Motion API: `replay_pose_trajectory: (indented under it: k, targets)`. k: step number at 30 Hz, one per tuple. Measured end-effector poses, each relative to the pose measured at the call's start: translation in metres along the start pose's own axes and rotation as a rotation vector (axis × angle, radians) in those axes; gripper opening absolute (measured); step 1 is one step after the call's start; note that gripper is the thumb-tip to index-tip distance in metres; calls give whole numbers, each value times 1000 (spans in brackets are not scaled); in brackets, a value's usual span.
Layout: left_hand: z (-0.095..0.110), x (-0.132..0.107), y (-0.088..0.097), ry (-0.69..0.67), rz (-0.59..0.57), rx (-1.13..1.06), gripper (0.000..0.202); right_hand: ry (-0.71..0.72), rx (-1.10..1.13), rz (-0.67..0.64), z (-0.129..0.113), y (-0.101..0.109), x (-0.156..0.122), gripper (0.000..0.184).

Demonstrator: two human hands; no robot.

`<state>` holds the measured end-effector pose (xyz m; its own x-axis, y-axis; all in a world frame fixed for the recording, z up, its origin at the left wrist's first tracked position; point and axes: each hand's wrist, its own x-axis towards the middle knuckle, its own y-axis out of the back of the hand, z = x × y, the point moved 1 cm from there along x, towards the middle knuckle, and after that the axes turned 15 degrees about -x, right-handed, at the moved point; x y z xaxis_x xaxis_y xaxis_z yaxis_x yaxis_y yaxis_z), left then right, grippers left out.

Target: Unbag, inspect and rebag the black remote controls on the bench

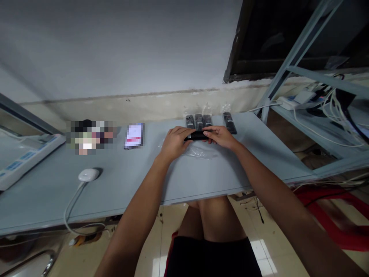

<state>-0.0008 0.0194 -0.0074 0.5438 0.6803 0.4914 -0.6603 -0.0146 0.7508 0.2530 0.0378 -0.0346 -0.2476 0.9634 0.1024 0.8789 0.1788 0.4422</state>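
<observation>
My left hand (174,143) and right hand (220,137) hold what looks like a slim black remote (197,135), though my fingers (187,132) hide most of it. It sits at the counter (138,181) between my hands, its long axis running left to right. My fingers close narrowly around it from both ends, neither hand nearer. A crumpled clear plastic bag (200,152) lies just on the near side. Three bagged black remotes (198,121) lie side by side beyond it, with a fourth bagged remote (230,123) just right of them.
</observation>
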Motion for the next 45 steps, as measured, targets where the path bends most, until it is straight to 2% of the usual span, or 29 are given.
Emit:
replay_pose_trajectory:
  k: [6, 15, 20, 27, 34, 42, 45]
  targets:
    - [-4, -1, -2, -113, 1, -133, 39, -5, 66, -37, -7, 7, -4, 56]
    - [3, -2, 1, -118, 6, -177, 41, -3, 121, -107, -6, 10, -8, 53]
    - [1, -2, -1, -117, 16, -122, 39, -3, 97, -111, -3, 9, -7, 50]
    - [6, 1, -7, -81, -29, -44, 40, 7, 25, -19, -3, -2, -4, 60]
    - [19, 2, -10, -51, -27, 45, 40, 20, 60, -85, -8, -16, -7, 59]
    - [19, 1, -12, -60, -34, 96, 39, 5, 75, -139, -10, -15, -8, 57]
    - [20, 2, -10, -45, -23, 83, 40, -13, 93, -123, -13, -12, -8, 57]
